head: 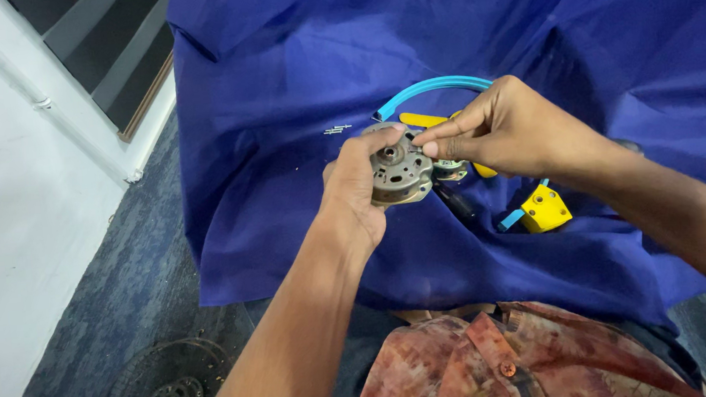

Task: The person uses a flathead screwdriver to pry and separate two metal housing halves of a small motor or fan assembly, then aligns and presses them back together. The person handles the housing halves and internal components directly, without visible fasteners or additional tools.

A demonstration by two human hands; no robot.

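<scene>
The left hand covers part of the motor. The right hand hides most of the yellow tool and whatever its fingertips pinch (too small to tell). The frame's bottom edge crops the fan guard and shirt.

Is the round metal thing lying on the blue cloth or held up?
Held up: the left hand grips the round metal motor part above the blue cloth.
</scene>
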